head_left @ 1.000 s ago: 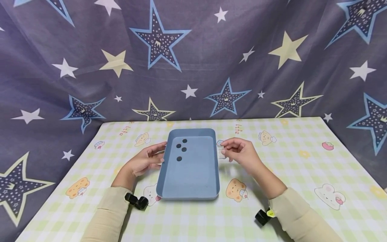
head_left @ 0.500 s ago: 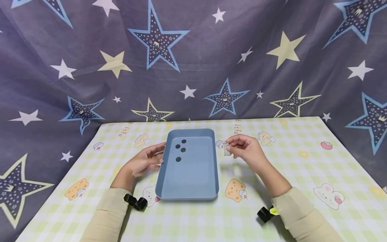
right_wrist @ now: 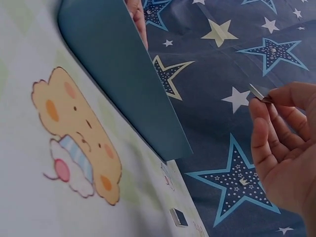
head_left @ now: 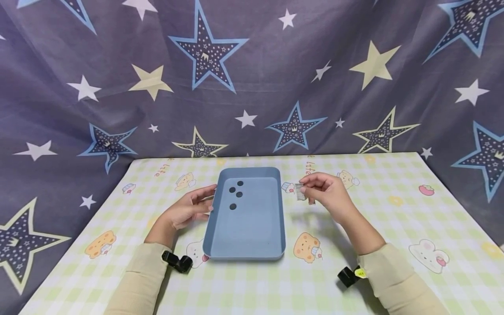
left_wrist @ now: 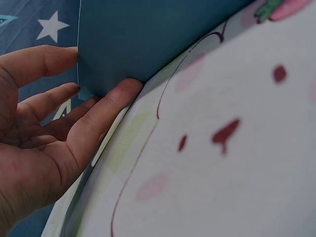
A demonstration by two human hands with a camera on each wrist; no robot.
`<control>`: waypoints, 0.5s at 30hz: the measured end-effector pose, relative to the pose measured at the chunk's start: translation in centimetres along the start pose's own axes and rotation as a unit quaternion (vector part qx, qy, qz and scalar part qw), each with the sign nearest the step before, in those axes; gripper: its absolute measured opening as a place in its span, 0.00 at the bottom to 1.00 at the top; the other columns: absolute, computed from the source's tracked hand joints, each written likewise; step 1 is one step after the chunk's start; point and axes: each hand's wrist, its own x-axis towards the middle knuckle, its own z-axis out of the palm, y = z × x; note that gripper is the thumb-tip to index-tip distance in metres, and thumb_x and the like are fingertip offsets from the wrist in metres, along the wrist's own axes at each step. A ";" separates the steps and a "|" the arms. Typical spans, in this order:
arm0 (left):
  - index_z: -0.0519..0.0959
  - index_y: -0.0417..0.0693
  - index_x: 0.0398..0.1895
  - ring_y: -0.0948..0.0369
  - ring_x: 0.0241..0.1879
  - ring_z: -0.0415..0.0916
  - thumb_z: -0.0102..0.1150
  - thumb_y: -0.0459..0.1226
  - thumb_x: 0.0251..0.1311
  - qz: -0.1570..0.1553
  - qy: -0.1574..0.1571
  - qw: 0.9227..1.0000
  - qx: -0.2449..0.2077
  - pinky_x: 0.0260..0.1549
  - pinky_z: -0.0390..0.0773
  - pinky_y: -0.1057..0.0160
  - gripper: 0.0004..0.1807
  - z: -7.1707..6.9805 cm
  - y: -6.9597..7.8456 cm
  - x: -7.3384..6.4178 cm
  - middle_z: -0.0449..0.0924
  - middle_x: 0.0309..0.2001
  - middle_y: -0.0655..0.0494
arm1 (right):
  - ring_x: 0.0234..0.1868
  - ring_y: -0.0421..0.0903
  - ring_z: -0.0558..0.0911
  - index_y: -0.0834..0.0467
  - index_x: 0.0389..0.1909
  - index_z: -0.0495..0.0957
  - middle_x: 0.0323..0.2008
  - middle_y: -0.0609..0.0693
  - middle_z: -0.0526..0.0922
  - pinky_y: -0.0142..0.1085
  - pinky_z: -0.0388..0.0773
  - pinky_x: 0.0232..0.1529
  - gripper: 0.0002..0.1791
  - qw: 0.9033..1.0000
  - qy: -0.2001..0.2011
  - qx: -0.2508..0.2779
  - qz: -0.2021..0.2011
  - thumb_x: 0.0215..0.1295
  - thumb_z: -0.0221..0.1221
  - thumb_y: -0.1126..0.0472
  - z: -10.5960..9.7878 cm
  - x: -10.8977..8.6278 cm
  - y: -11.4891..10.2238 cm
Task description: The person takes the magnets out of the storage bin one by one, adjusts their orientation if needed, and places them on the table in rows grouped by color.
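Note:
A blue rectangular tray (head_left: 252,218) lies on the table, with several small dark round discs (head_left: 233,206) toward its back left. My left hand (head_left: 189,209) touches the tray's left side; the left wrist view shows the thumb (left_wrist: 111,103) along the outer wall, low down, and fingertips at the wall's edge. To the right of the tray, my right hand (head_left: 327,192) pinches a thin shiny rectangular metal-looking plate (head_left: 300,191) between thumb and fingertips, raised above the cloth. In the right wrist view the plate (right_wrist: 259,93) appears nearly edge-on.
A small shiny square block (right_wrist: 178,217) rests on the table beside the tray, partly behind my right hand in the head view. The tablecloth (head_left: 244,288) is green-checked with cartoon prints. A dark star-patterned curtain (head_left: 252,87) hangs behind the table.
My right hand has moved rightward, away from the tray's right wall, carrying the shiny plate. The left hand, the tray and the dark discs have stayed in place.

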 end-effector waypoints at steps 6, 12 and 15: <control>0.48 0.39 0.77 0.46 0.68 0.61 0.53 0.23 0.63 -0.003 0.001 1.000 -0.002 0.47 0.80 0.54 0.41 0.0 0.0 0.1 0.49 0.74 0.37 | 0.22 0.44 0.78 0.73 0.40 0.79 0.25 0.47 0.83 0.33 0.78 0.25 0.08 1.000 0.017 0.018 -0.004 0.59 0.59 0.77 -0.8 0.1 0.0; 0.48 0.40 0.77 0.48 0.67 0.62 0.52 0.23 0.64 -0.001 0.000 1.000 -0.003 0.47 0.80 0.54 0.40 -0.1 -0.1 0.1 0.49 0.74 0.37 | 0.23 0.41 0.78 0.65 0.35 0.81 0.24 0.47 0.82 0.30 0.77 0.24 0.09 0.999 0.035 0.031 -0.016 0.59 0.57 0.79 -1.4 0.4 -0.1; 0.48 0.39 0.77 0.48 0.67 0.62 0.52 0.23 0.63 -0.001 0.000 1.000 -0.005 0.46 0.80 0.54 0.40 -0.1 -0.1 0.1 0.49 0.74 0.36 | 0.22 0.41 0.77 0.62 0.33 0.82 0.24 0.47 0.81 0.30 0.77 0.24 0.11 0.998 0.050 0.036 -0.010 0.59 0.56 0.79 -1.7 0.5 -0.1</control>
